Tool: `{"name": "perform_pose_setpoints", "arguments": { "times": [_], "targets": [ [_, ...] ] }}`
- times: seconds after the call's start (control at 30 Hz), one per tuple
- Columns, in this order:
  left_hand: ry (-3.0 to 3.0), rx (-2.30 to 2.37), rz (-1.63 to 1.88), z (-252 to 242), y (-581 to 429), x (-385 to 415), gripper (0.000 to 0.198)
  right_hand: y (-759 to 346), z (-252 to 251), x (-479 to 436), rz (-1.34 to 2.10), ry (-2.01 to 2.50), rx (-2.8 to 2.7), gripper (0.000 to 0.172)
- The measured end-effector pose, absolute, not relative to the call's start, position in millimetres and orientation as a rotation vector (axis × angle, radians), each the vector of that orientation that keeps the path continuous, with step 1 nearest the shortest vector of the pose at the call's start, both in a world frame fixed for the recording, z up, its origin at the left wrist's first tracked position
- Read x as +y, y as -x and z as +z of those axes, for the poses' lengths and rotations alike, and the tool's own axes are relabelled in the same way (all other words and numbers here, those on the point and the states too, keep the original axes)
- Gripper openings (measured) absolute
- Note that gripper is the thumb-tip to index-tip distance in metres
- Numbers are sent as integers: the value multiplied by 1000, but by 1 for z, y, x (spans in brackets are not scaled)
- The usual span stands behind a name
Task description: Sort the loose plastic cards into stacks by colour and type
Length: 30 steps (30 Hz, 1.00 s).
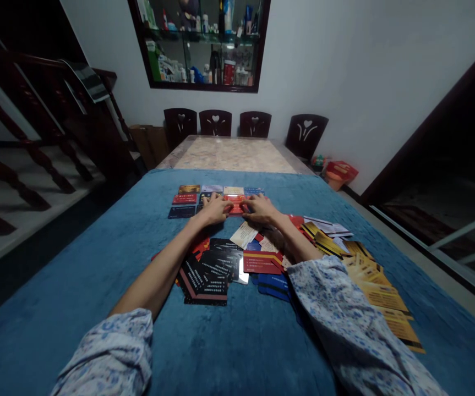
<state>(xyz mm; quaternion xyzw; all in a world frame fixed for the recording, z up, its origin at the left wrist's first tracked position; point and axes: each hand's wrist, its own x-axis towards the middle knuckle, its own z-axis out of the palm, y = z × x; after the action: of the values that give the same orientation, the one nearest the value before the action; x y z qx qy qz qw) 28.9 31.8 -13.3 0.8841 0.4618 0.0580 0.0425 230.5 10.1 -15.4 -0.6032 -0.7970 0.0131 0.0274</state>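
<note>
A red card [236, 205] lies at the far part of the blue cloth, between my two hands. My left hand [216, 209] has its fingers closed on the card's left edge. At the right edge, my right hand [258, 209] grips the same card. Rows of cards surround it: a gold card [189, 188], a pale lilac card [212, 188], a cream card [234, 190] and a blue card [254, 191] sit behind. To the left are another red card [185, 198] and a dark navy card [181, 212]. My left hand partly covers black cards beside it.
Black cards [214, 269] are heaped nearer me, beside maroon cards [262, 262] and blue cards [272, 286]. Yellow-gold cards [380, 286] spread out at the right, under my sleeve in part. The blue cloth [237, 341] covers the near table; chairs [216, 122] stand beyond.
</note>
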Motion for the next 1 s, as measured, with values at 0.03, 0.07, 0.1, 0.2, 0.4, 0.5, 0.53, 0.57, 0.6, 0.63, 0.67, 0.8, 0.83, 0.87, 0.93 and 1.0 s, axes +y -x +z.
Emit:
{"name": "perform_pose_setpoints", "arguments": {
  "times": [0.03, 0.07, 0.1, 0.2, 0.4, 0.5, 0.53, 0.57, 0.6, 0.63, 0.67, 0.8, 0.83, 0.87, 0.93, 1.0],
  "targets": [
    [-2705, 1412, 182, -13, -29, 32, 33, -230, -14, 10, 40, 1865, -2462, 47],
    [-2705, 1412, 191, -13, -28, 31, 33, -231, -13, 9, 40, 1866, -2462, 48],
    [-2708, 1408, 202, -13, -28, 31, 33, -231, -11, 9, 39, 1871, -2459, 49],
    [-2724, 1393, 224, -13, -27, 31, 32, -231, -6, 8, 32, 1886, -2455, 51],
    [-2760, 1399, 272, -10, -28, 32, 33, -228, 7, 4, 24, 1845, -2478, 41],
    [-2772, 1385, 300, -8, -28, 29, 31, -227, 13, 1, 13, 1792, -2508, 33],
    [-2780, 1374, 304, -7, -28, 27, 30, -227, 15, 1, -1, 1770, -2515, 31],
    [-2791, 1360, 302, -6, -28, 26, 29, -228, 16, 0, -16, 1744, -2523, 29],
    [-2800, 1348, 300, -5, -28, 24, 27, -229, 17, -1, -32, 1714, -2531, 27],
    [-2808, 1336, 295, -4, -28, 22, 26, -230, 18, -2, -45, 1679, -2540, 26],
    [-2814, 1326, 289, -3, -27, 20, 25, -232, 18, -4, -53, 1641, -2549, 26],
    [-2827, 1313, 289, -2, -27, 12, 24, -239, 15, -10, -60, 1488, -2572, 25],
    [-2829, 1313, 288, -2, -27, 10, 24, -241, 13, -12, -58, 1452, -2577, 25],
    [-2828, 1314, 289, -2, -26, 8, 24, -243, 11, -13, -55, 1417, -2580, 25],
    [-2827, 1306, 296, -4, -24, 3, 22, -248, 4, -14, -46, 1355, -2580, 25],
    [-2823, 1294, 314, -6, -22, -3, 20, -254, -4, -14, -19, 1288, -2576, 25]
  ]
}}
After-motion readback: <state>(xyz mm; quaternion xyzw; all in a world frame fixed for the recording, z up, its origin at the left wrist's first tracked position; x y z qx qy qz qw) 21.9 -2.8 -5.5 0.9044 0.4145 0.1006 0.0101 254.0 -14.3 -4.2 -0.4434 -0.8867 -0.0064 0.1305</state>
